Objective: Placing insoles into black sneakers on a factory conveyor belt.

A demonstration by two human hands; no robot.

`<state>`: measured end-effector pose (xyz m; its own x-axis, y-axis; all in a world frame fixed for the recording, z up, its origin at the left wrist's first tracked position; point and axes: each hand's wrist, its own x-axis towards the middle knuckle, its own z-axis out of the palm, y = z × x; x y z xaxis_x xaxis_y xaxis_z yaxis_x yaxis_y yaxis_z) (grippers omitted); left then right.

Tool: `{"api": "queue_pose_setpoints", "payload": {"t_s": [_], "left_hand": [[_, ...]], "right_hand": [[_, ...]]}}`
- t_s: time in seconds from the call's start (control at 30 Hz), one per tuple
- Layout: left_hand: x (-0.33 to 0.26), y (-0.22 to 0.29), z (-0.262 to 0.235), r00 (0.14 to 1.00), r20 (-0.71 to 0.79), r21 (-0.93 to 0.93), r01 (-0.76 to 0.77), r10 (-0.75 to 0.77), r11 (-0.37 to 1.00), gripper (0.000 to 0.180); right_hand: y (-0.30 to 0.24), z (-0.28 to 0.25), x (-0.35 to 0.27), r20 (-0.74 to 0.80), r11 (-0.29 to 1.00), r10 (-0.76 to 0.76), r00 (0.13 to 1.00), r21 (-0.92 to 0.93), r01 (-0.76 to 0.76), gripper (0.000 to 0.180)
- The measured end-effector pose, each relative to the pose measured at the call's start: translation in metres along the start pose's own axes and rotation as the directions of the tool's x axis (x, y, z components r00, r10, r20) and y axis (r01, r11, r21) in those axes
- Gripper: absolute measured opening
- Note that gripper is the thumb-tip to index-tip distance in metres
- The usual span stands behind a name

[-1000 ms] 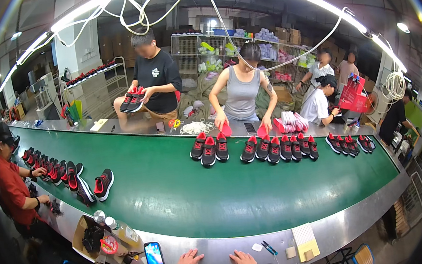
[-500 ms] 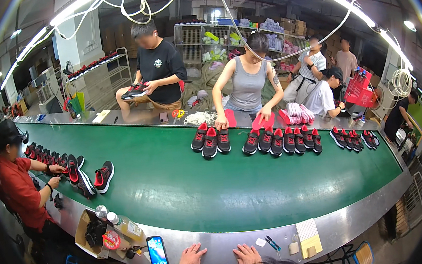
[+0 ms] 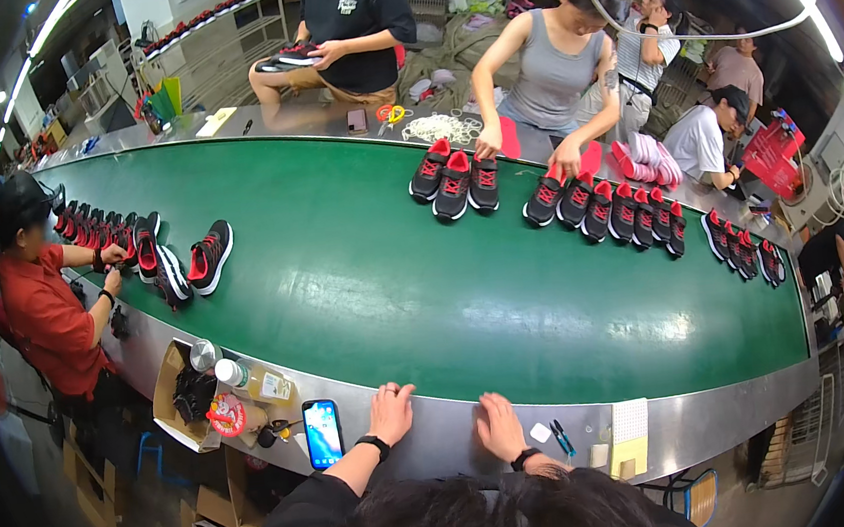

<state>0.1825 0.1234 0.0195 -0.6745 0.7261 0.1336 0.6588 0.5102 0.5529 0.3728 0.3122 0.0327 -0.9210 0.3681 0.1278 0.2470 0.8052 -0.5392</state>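
Seen from above, a wearer's two bare hands reach forward over a metal bench (image 3: 439, 453) that borders a long green belt (image 3: 346, 310). The left hand (image 3: 392, 414) is by the line where bench meets belt, its grip empty and relaxed, fingers slightly bent. The right hand (image 3: 500, 427) is just beside that line too, well apart from the left, its grip also empty, fingers extended. Whether either palm presses on the metal cannot be told.

Near the left hand, on its left, a phone (image 3: 323, 434) with a lit blue screen lies on the bench. Farther left are a bottle (image 3: 272, 385) of yellowish liquid, a cup (image 3: 228, 416) with a red pattern, and a carton (image 3: 166, 401) holding dark items. Just right of the right hand lie a white square (image 3: 541, 434) and a slim dark-and-teal tool (image 3: 564, 437); beyond them are a small beige block (image 3: 599, 455) and a yellow pad (image 3: 630, 454).

Black-and-red shoes (image 3: 451, 189) stand in groups along the belt's far side, out of the wearer's grip; more line its left end, where one shoe (image 3: 211, 257) sits slightly apart. Across the belt, a person in a grey top (image 3: 550, 67) leans over the shoes, and a person in black (image 3: 355, 13) holds a shoe. At left stands a person in red (image 3: 46, 321).
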Motion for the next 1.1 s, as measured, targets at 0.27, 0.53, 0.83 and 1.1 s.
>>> {"api": "queue_pose_setpoints", "payload": {"t_s": [0.27,0.53,0.83,1.1], "left_hand": [[0.033,-0.028,0.016,0.998,-0.042,0.142,0.046,-0.04,0.989,0.015],[0.028,-0.019,0.015,0.988,0.099,0.165,0.097,-0.115,0.982,0.014],[0.035,-0.008,0.022,0.989,0.084,0.121,0.11,-0.12,0.987,0.016],[0.037,-0.005,0.025,0.994,0.026,0.231,0.096,-0.105,0.968,0.019]], "right_hand": [[0.025,0.039,0.27,0.135,0.778,0.31,0.941,0.533,-0.333,0.047],[0.035,0.103,0.531,0.3,0.138,0.446,0.843,0.908,-0.396,0.06],[0.047,0.11,0.551,0.223,-0.062,0.47,0.854,0.974,-0.22,0.039],[0.022,0.078,0.522,0.116,0.029,0.78,0.615,0.975,-0.221,0.066]]}}
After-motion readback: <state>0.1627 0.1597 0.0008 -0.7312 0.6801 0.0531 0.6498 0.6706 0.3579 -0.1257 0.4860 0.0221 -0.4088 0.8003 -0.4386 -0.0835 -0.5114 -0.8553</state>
